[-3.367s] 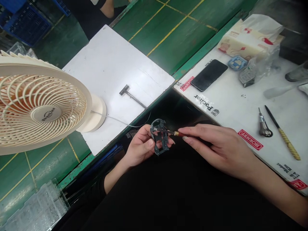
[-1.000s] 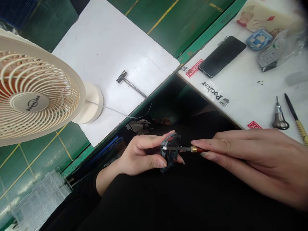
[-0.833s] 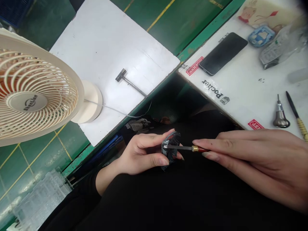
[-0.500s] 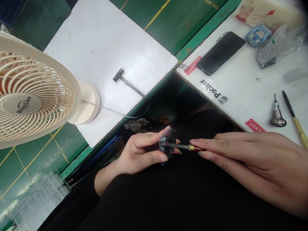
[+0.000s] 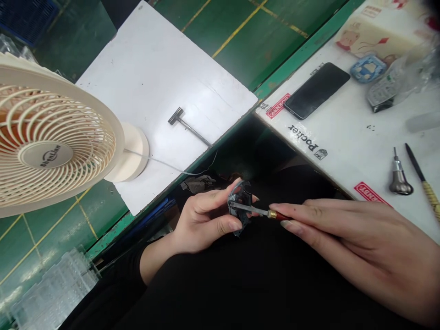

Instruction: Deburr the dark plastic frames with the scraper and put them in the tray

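My left hand [image 5: 206,217] pinches a small dark grey plastic part [image 5: 239,206] with a curved rim and openings, held up over my lap. In my right hand [image 5: 350,238] is a small flat file [image 5: 252,209] with a brass collar and a red-brown handle, gripped between thumb and fingers. The file's narrow grey blade lies across the part, and its tip touches the part near the left side of the rim. Left fingertips show behind the part; the rest of those fingers is hidden.
A cream fan [image 5: 51,151] stands on a white board [image 5: 165,68] beside a T-shaped metal tool [image 5: 189,126]. On the right table [image 5: 347,151] lie a phone [image 5: 318,90], a pin vise [image 5: 400,176], a black-tipped tool [image 5: 421,172] and a plastic bag [image 5: 405,78].
The whole view has shifted slightly, so the tables and fan sit lower and further right. The file tilts a little more, its handle end lower; both hands keep their holds.
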The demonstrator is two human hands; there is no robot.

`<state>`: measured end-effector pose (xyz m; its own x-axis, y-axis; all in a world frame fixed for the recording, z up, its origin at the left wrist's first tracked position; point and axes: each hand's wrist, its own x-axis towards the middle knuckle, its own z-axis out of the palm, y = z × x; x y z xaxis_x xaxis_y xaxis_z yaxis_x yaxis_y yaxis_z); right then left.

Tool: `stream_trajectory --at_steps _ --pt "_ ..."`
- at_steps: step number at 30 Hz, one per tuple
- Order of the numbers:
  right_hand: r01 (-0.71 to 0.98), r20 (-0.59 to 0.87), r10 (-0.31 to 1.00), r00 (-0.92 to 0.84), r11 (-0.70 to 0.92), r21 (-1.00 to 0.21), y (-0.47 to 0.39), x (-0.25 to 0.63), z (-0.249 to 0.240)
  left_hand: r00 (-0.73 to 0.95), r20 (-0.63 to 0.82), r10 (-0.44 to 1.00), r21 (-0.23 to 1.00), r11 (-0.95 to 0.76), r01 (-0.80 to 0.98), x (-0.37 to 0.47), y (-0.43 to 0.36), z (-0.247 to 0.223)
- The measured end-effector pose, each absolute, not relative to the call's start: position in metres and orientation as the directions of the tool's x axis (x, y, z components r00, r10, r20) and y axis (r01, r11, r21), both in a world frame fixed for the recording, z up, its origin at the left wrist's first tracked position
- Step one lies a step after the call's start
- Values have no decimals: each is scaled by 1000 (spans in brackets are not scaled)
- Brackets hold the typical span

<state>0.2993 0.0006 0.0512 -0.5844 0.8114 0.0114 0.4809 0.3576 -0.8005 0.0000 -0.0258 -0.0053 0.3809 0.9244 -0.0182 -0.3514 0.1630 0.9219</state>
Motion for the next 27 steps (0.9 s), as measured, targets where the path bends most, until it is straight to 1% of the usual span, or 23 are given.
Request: stream_trajectory --at_steps 11,17,21,24,27 --pt "481 24 831 -556 345 -806 1 293 55 330 -28 944 915 158 -372 5 -29 -8" --pt "485 6 839 -544 321 -813 0 291 56 303 -79 950 938 173 -301 4 -29 -5" --pt "502 7 841 -541 329 -800 -1 293 55 299 -44 953 951 132 -279 5 -28 -6" --pt "500 5 839 -544 330 -801 -1 293 53 281 9 960 947 81 -309 7 -27 -7" --pt "498 -5 841 -542 316 -808 -2 295 51 301 34 953 940 72 -335 10 -26 -6"
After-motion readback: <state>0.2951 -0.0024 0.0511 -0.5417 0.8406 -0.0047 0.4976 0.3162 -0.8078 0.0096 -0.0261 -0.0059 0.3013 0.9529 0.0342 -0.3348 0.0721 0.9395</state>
